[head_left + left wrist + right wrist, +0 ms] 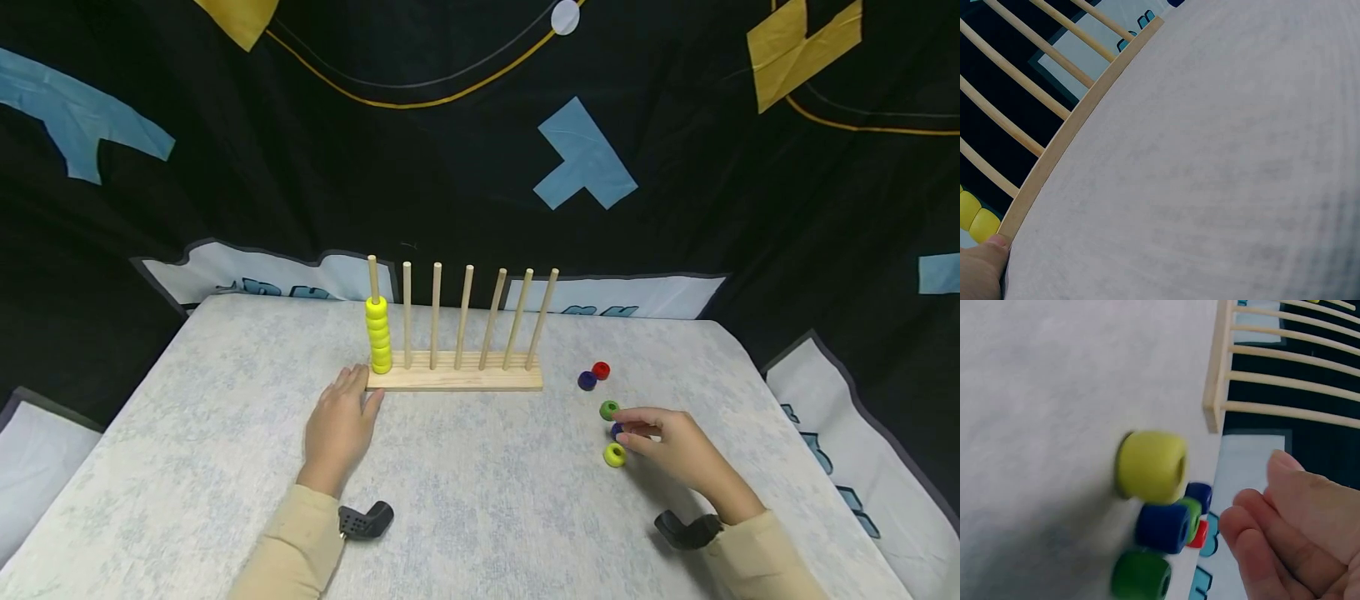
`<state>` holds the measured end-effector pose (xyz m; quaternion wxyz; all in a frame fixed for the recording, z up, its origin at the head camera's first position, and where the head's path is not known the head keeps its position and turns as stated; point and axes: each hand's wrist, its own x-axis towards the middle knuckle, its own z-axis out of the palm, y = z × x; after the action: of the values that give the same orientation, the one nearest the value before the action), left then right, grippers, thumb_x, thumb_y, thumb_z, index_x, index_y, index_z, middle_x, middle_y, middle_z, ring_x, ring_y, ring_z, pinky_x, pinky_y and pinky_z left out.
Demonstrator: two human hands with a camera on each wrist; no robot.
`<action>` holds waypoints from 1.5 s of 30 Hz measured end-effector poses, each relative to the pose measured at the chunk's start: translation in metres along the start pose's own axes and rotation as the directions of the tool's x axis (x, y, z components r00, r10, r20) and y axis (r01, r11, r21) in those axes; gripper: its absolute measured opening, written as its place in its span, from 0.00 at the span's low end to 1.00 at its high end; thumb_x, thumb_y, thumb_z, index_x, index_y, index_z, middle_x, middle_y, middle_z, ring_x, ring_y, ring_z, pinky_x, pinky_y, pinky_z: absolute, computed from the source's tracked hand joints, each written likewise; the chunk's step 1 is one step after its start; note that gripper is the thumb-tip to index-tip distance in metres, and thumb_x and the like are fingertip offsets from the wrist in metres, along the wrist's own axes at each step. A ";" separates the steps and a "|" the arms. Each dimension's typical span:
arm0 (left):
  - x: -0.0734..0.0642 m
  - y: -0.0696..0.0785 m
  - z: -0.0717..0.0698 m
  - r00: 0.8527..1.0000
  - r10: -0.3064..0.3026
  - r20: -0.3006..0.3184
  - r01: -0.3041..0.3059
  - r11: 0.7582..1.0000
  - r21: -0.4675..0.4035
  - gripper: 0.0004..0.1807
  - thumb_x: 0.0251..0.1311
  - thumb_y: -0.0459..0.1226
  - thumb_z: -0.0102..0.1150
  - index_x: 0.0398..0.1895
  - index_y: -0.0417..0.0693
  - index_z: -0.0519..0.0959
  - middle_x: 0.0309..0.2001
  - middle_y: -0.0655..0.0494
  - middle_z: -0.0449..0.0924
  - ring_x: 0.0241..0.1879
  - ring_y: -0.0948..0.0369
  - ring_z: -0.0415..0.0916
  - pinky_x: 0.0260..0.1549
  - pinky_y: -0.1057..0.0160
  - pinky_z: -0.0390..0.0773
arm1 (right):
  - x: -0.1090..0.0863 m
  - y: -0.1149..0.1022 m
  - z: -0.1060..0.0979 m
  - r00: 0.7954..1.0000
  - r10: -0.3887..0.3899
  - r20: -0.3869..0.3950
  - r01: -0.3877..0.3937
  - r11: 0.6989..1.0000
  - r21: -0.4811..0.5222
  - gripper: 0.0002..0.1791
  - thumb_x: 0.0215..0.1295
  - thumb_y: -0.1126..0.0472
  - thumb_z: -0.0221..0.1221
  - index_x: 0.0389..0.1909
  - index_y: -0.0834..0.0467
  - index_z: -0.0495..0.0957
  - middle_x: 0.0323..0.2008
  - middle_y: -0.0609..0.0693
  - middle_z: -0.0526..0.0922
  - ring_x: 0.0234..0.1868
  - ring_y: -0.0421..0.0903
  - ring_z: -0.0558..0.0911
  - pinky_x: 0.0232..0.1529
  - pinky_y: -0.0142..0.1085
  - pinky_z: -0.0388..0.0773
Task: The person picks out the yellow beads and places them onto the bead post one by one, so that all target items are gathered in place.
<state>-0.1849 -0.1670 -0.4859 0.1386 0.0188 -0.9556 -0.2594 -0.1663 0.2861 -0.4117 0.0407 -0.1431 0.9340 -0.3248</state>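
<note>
A wooden peg rack (454, 381) with several upright pegs stands on the table, its leftmost peg bearing a stack of yellow beads (378, 335). My left hand (339, 429) rests against the rack's left front corner, thumb on the front edge. Over the loose beads at the right hovers my right hand (667, 440), fingers slightly bent. In the right wrist view, thumb and fingertips are apart with nothing between them. Nearest it lie a yellow bead (1152, 465), a blue bead (1163, 528) and a dark green bead (1141, 575); in the head view the hand partly covers the blue one.
Farther back on the table are a light green bead (609, 410), a second blue bead (587, 381) and a red bead (601, 371). A black cloth (450, 192) with taped shapes hangs behind the table (487, 508).
</note>
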 end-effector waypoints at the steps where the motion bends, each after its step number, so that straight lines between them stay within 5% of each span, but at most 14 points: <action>1: 0.000 0.000 0.000 1.000 -0.001 0.000 0.001 1.000 0.002 0.32 0.73 0.46 0.51 0.72 0.34 0.63 0.72 0.38 0.63 0.74 0.41 0.58 0.74 0.41 0.57 | -0.002 0.002 0.000 1.000 0.004 0.004 -0.004 1.000 -0.008 0.16 0.63 0.58 0.67 0.51 0.59 0.84 0.49 0.52 0.87 0.46 0.44 0.86 0.50 0.37 0.85; 13: -0.001 0.000 -0.002 1.000 -0.010 0.003 0.010 1.000 -0.001 0.32 0.73 0.45 0.51 0.72 0.33 0.63 0.72 0.38 0.63 0.74 0.40 0.58 0.74 0.41 0.57 | -0.010 0.006 0.013 0.995 0.025 0.096 -0.024 1.000 -0.013 0.18 0.60 0.62 0.69 0.52 0.62 0.83 0.49 0.54 0.87 0.47 0.47 0.86 0.50 0.40 0.86; 25: -0.001 0.001 -0.003 1.000 -0.001 -0.010 0.001 1.000 -0.003 0.32 0.73 0.45 0.52 0.71 0.33 0.63 0.72 0.37 0.64 0.74 0.40 0.58 0.74 0.40 0.57 | -0.001 0.000 0.029 0.996 -0.074 0.058 0.079 0.992 -0.094 0.16 0.59 0.61 0.69 0.49 0.59 0.84 0.44 0.47 0.88 0.42 0.38 0.86 0.45 0.33 0.86; 35: -0.001 0.000 -0.003 1.000 -0.008 -0.009 0.008 1.000 0.002 0.32 0.73 0.45 0.52 0.71 0.33 0.64 0.72 0.37 0.64 0.74 0.40 0.58 0.73 0.40 0.57 | 0.028 -0.047 0.036 0.979 -0.203 0.018 0.204 0.979 -0.016 0.17 0.61 0.59 0.69 0.52 0.57 0.83 0.49 0.45 0.86 0.49 0.44 0.85 0.53 0.41 0.84; 45: -0.001 0.001 -0.001 1.000 -0.001 0.008 0.001 1.000 0.000 0.32 0.74 0.45 0.51 0.72 0.33 0.63 0.72 0.38 0.63 0.74 0.41 0.57 0.74 0.41 0.56 | 0.058 -0.098 0.041 0.947 -0.322 -0.015 0.322 0.946 0.029 0.15 0.62 0.61 0.68 0.50 0.55 0.84 0.46 0.44 0.86 0.44 0.42 0.83 0.50 0.40 0.84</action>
<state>-0.1833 -0.1668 -0.4848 0.1347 0.0180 -0.9561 -0.2596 -0.1911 0.1714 -0.3821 -0.0154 -0.2913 0.8932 -0.3421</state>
